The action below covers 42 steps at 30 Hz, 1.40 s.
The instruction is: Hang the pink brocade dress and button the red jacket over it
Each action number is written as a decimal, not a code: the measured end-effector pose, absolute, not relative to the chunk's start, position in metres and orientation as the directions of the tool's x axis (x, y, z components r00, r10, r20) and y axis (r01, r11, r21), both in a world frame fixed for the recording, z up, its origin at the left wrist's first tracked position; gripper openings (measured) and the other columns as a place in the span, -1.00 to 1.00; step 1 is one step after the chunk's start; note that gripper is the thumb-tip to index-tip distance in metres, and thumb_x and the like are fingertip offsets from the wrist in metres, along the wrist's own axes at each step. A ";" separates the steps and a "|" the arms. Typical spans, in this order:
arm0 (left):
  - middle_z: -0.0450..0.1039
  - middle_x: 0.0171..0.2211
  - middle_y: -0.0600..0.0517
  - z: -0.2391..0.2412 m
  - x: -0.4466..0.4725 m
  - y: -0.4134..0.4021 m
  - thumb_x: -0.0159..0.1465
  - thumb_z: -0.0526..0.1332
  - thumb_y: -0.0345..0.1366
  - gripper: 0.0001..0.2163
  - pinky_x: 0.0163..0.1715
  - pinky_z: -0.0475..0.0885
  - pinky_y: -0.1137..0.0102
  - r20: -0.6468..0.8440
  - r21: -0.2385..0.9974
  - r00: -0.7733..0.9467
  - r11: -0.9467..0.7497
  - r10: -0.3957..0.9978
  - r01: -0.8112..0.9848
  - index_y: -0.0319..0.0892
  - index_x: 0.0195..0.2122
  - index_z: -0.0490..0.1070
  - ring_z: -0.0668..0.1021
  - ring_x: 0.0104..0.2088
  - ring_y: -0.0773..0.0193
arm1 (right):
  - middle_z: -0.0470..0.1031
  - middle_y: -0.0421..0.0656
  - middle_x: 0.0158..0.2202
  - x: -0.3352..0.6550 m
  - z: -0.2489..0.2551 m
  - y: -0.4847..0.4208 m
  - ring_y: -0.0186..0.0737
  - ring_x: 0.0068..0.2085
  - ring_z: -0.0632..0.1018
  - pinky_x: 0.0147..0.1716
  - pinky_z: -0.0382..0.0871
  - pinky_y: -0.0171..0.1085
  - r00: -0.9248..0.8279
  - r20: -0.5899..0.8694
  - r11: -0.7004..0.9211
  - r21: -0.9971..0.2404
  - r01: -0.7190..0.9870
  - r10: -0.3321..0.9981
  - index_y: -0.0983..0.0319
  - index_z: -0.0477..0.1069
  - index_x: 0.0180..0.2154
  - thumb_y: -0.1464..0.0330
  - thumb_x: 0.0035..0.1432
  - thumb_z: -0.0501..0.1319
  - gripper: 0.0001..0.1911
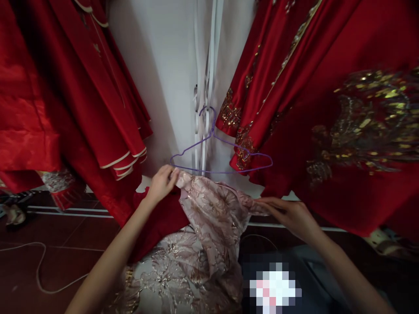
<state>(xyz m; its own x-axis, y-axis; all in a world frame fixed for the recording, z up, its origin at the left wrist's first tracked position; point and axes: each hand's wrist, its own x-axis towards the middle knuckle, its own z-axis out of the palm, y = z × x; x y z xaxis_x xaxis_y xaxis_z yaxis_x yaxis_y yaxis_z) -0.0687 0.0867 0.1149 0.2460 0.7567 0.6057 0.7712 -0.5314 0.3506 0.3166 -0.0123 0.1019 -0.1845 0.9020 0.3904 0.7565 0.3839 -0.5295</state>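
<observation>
A pale pink brocade dress [212, 218] with shiny floral relief hangs between my two hands, its lower part spread toward me. My left hand [163, 183] pinches its upper left edge, close under the left end of a purple wire hanger [225, 140]. On the other side, my right hand [291, 213] grips the dress's upper right edge with the fingers pressed together. The hanger's bar runs just above the fabric, and its hook sits at a white vertical rail. Nothing hangs on the hanger's shoulders.
Red garments [88, 87] with cream trim hang on the left. More red garments [294, 109] with gold sequins hang on the right. Dark red fabric [157, 226] lies beneath my left arm. A white cable [41, 261] curves over the tiled floor; shoes [15, 214] stand low at left.
</observation>
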 end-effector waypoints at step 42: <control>0.42 -0.02 -0.05 0.112 0.022 0.068 0.33 -0.05 -0.18 -0.73 0.03 0.26 0.37 0.601 0.580 0.497 -0.770 0.626 0.266 -0.16 -0.23 0.39 0.43 0.00 0.27 | 0.50 -0.08 -0.27 0.268 0.166 0.085 -0.06 -0.25 0.50 -0.21 0.28 -0.09 0.024 0.816 0.357 -0.279 0.892 0.578 0.17 0.32 -0.18 0.19 0.25 -0.06 -0.72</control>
<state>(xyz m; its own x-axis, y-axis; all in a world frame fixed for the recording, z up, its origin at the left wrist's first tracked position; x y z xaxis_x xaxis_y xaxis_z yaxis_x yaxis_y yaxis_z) 0.0225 0.0685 0.1123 0.4969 0.6256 0.6015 0.2662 -0.7695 0.5805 0.2678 0.0855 0.1660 0.0236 0.5782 0.8156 0.8915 0.3569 -0.2788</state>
